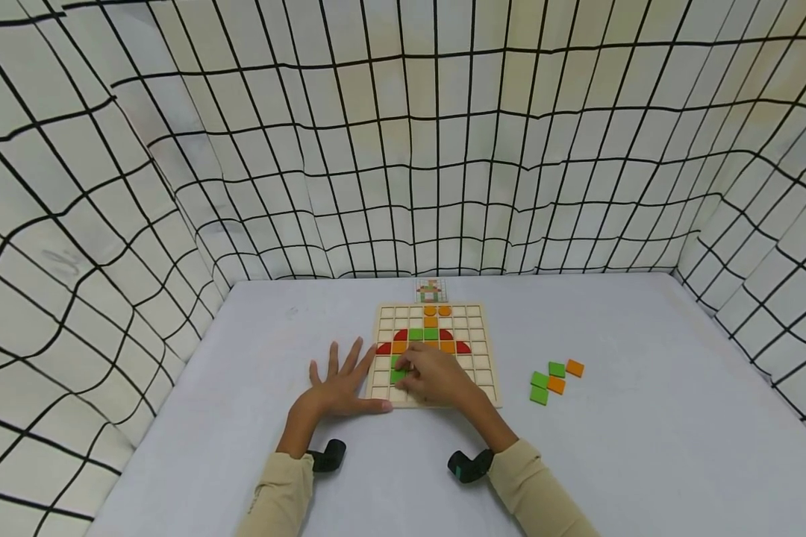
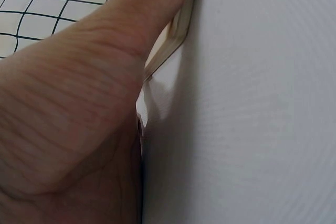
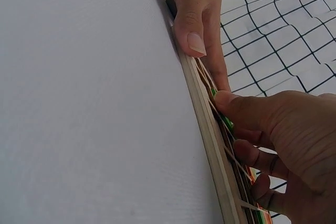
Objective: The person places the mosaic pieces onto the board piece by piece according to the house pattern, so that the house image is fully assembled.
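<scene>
A wooden grid board [image 1: 480,373] lies on the table, its squares partly filled with red, orange and green pieces. My left hand [image 1: 339,391] is spread at the board's left front corner, its thumb touching the front edge. Above the board's middle, my right hand [image 1: 436,377] has its fingers bent, with thumb and index finger pinching at a green square tile [image 1: 397,376] in the lower left part. In the right wrist view, the thumb [image 3: 236,107] is against green at the board's surface. The right hand hides part of the pattern.
Several loose green tiles [image 1: 539,394] and orange tiles [image 1: 575,368] lie right of the board. A small pattern card [image 1: 430,291] sits behind it. Black netting [image 1: 436,171] over white walls surrounds the back and sides of the white table [image 1: 618,447].
</scene>
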A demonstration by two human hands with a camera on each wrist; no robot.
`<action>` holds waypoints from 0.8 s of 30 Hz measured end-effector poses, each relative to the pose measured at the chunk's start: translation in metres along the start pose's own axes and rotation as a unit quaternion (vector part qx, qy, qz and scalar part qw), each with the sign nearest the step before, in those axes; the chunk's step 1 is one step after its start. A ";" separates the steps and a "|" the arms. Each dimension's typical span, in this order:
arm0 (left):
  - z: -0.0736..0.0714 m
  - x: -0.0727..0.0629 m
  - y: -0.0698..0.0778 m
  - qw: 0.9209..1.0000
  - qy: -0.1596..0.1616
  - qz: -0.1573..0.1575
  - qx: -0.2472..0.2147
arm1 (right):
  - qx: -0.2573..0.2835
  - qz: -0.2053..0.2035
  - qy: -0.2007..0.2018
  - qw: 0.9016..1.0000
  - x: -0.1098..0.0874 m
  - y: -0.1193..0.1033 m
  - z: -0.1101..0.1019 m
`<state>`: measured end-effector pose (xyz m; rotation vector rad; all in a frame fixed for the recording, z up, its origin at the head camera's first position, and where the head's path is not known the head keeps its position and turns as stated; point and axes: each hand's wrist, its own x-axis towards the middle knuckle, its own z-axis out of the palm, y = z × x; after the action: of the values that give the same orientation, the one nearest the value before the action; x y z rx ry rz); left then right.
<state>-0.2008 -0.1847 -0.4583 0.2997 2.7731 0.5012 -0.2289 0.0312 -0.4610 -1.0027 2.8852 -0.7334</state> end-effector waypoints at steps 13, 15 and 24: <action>-0.001 0.001 0.000 1.000 -0.001 0.003 -0.005 | 0.005 0.001 -0.005 1.000 0.001 -0.001 -0.003; -0.001 0.001 -0.001 1.000 -0.001 0.002 -0.006 | 0.007 0.001 -0.008 1.000 0.001 -0.001 -0.003; 0.001 0.000 0.000 1.000 0.004 0.003 -0.003 | 0.011 0.005 -0.010 1.000 -0.001 -0.003 -0.002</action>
<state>-0.2004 -0.1850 -0.4589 0.3048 2.7792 0.5125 -0.2272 0.0304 -0.4580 -0.9877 2.8567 -0.7500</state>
